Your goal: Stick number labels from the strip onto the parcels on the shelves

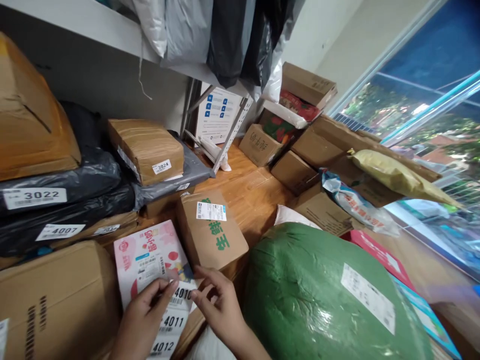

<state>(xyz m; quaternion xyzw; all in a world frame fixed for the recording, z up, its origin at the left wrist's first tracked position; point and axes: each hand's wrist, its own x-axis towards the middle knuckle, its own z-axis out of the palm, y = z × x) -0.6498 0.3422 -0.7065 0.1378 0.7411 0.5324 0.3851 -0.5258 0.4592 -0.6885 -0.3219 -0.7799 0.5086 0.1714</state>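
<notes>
A strip of white number labels (173, 322), printed 4010, 4011 and 4012, hangs between my hands at the bottom middle. My left hand (144, 312) pinches the strip's left edge near the top label. With thumb and fingers, my right hand (219, 300) grips the right edge of the 4010 label. Just behind my hands lies a pink printed box (148, 245) with a shipping label on it. Beside it sits a brown carton (210, 230) with green characters and a white label. A large green wrapped parcel (300, 280) bulges to the right of my right hand.
At left, a brown carton (56, 300) stands below black bagged parcels (90, 167) labelled 3022 and 4007. A taped box (150, 145) bears 3024. Bagged parcels hang over the shelf (90, 22) above. Cartons (318, 145) and a yellow bag (397, 172) are piled by the window.
</notes>
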